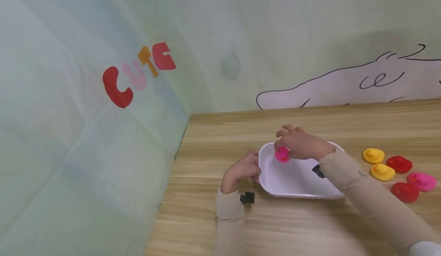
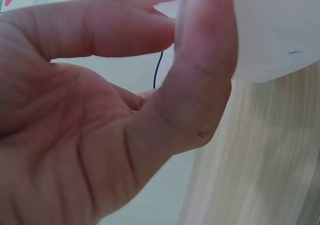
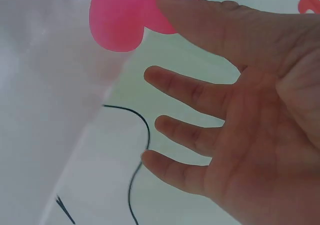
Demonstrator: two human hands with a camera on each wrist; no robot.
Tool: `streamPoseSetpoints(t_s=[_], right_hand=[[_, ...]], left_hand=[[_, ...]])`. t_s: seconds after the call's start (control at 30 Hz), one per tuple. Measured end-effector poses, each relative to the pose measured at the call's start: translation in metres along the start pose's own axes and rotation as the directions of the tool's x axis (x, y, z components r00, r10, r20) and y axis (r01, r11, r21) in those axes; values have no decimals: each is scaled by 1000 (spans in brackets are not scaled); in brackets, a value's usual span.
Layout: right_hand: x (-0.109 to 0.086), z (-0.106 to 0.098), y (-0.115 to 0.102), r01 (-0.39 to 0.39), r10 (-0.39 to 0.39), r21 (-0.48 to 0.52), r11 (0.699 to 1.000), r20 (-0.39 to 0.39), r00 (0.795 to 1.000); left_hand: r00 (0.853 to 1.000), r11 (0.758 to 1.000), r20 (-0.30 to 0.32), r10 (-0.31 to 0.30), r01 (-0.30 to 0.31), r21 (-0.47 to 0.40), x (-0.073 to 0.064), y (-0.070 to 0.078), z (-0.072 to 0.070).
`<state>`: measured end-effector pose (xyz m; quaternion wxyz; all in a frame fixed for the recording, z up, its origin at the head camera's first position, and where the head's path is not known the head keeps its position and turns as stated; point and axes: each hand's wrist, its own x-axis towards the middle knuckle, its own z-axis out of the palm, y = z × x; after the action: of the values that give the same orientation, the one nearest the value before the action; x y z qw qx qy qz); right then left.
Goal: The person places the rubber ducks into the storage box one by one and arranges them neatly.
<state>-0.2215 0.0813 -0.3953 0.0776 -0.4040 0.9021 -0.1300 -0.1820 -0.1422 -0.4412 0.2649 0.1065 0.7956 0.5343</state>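
Note:
A white plastic basin (image 1: 296,179) rests on the wooden table. My left hand (image 1: 242,168) grips its left end, and the left wrist view has the thumb and a finger pinching the basin wall (image 2: 275,30). Over the left part of the basin, my right hand (image 1: 304,144) holds a pink rubber duck (image 1: 282,155) between thumb and index finger. In the right wrist view the duck (image 3: 117,22) is cut off by the top edge, while the other three fingers stick out apart from it. The right forearm hides the basin's right end in the head view.
Right of the basin lie several more rubber ducks: two yellow (image 1: 373,155), two red (image 1: 399,164) and one pink (image 1: 422,181). A pale cloth wall (image 1: 86,152) with coloured letters borders the table's left side, and another with a line drawing stands at the back.

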Motion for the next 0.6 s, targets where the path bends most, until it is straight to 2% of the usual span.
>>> streamPoseSetpoints(t_s=[0.2, 0.43, 0.6], right_hand=[[11, 16, 0, -1, 3, -34, 999, 62, 998], [14, 31, -3, 8, -7, -77, 997, 13, 1000], [17, 38, -5, 12, -12, -106, 994, 3, 1000]], left_hand=[[1000, 999, 10, 26, -26, -26, -2, 0, -2], [997, 998, 46, 57, -56, -29, 0, -1, -2], [999, 998, 35, 40, -38, -45, 0, -1, -1]])
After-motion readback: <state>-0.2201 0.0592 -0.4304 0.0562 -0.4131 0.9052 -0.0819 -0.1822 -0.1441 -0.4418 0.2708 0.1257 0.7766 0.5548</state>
